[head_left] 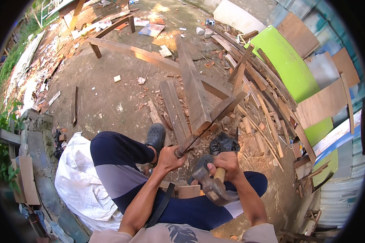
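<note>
My left hand [170, 158] is closed around the handle of a machete [195, 135], whose dark blade slants up to the right across the near end of a thick wooden beam [192, 87]. In my right hand [228, 164] is a hammer [213, 187], gripped by its short wooden handle. The hammer's metal head hangs low, over my right leg and apart from the machete. Farther out, the beam lies across a long timber rail [138, 53]. Just beyond my right hand, a crumpled black plastic bag [224, 142] sits on the ground.
Two dark planks [175, 109] lie left of the beam. A heap of loose timber [267, 93] stretches along the right, beside a bright green board [286, 65] and a corrugated metal wall [340, 198]. A white sack [83, 182] lies against a low concrete wall [38, 135] on my left.
</note>
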`<state>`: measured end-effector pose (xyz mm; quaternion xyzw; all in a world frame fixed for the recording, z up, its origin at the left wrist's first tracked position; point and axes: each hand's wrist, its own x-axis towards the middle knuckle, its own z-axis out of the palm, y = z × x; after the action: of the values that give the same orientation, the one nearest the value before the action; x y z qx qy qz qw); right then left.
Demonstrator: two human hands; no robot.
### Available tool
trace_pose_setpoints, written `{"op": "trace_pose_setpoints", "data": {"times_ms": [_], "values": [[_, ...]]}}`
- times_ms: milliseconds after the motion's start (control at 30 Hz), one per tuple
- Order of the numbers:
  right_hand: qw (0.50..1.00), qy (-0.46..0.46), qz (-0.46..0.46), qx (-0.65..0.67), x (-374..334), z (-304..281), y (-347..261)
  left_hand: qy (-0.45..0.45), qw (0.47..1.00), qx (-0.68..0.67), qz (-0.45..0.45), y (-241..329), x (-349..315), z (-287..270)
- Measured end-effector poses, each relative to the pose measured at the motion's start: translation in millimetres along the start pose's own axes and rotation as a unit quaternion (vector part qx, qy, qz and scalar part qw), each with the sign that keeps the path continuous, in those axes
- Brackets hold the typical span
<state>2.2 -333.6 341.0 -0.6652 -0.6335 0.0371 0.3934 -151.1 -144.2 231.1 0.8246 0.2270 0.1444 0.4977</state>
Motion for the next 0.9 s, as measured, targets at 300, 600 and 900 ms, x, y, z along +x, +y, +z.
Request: {"op": "trace_pose_setpoints", "data": {"times_ms": [300,600,900], "values": [[0.996,-0.042,0.061,-0.052,-6.8,2.9,6.3,-0.011,1.000,-0.024,0.003,-4.2,17.1,-3.5],[0.961,0.133,0.242,-0.010,-44.4,0.4,39.2,-0.002,1.000,0.010,0.020,-16.7,14.7,2.1],[0.776,0.273,0.502,0.266,-41.8,1.4,39.5,-0.132,0.987,0.081,-0.039,-13.9,-9.2,28.5]]}}
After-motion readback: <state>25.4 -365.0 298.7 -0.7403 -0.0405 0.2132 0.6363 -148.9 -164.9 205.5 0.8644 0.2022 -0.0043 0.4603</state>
